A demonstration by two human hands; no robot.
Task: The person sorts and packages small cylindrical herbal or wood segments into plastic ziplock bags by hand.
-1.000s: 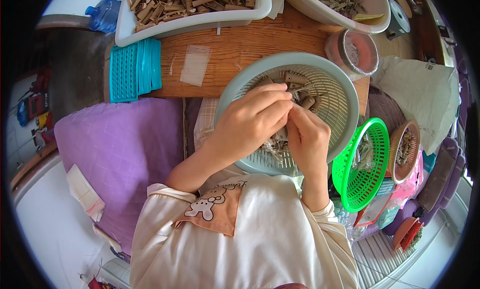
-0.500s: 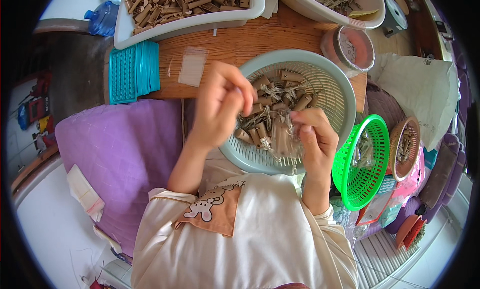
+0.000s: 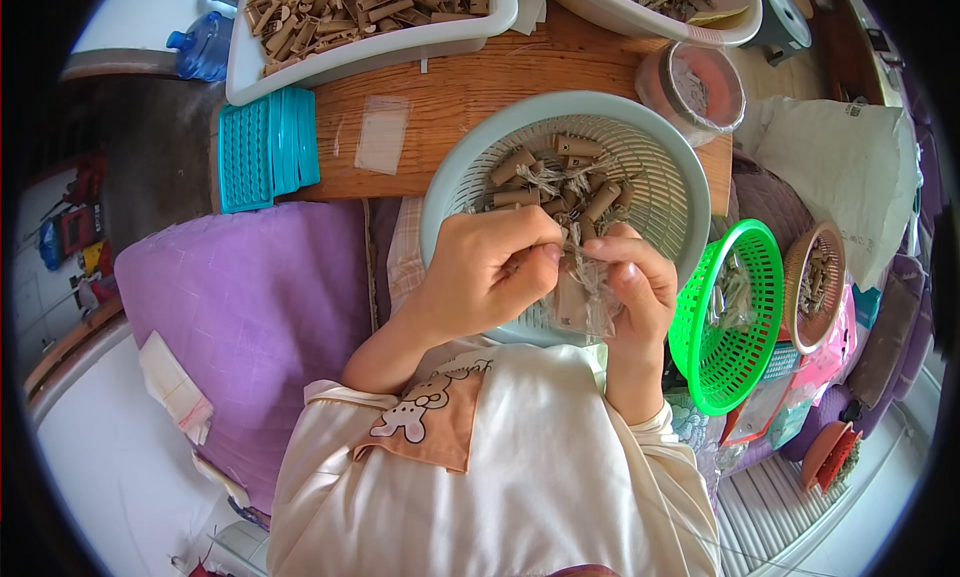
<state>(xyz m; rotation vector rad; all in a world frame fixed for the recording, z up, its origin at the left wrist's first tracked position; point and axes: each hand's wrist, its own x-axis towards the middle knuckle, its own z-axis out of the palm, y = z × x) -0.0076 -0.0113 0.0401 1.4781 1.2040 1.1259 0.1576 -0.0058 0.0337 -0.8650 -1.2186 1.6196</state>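
A small clear plastic bag (image 3: 576,307) hangs over the near side of a grey-green colander (image 3: 565,105), with a brown piece inside. My left hand (image 3: 495,272) is closed in a pinch at the bag's gathered top. My right hand (image 3: 638,282) pinches the bag's other side between thumb and fingers, close to the left fingertips. Beneath and beyond the hands, short brown tubes (image 3: 602,201) with pale grey stringy tufts (image 3: 545,177) lie heaped in the colander. My fingers partly hide the bag's opening.
A white tub (image 3: 370,62) of brown tubes stands at the far left of the wooden table (image 3: 470,77), near teal trays (image 3: 265,147). Another pale tub (image 3: 650,22) is at the back. A pink container (image 3: 690,87), a green basket (image 3: 727,367) and a tan basket (image 3: 795,332) are on the right.
My left hand has come down and right from above the colander's left side to the bag, meeting my right hand. The right hand keeps its hold on the bag.
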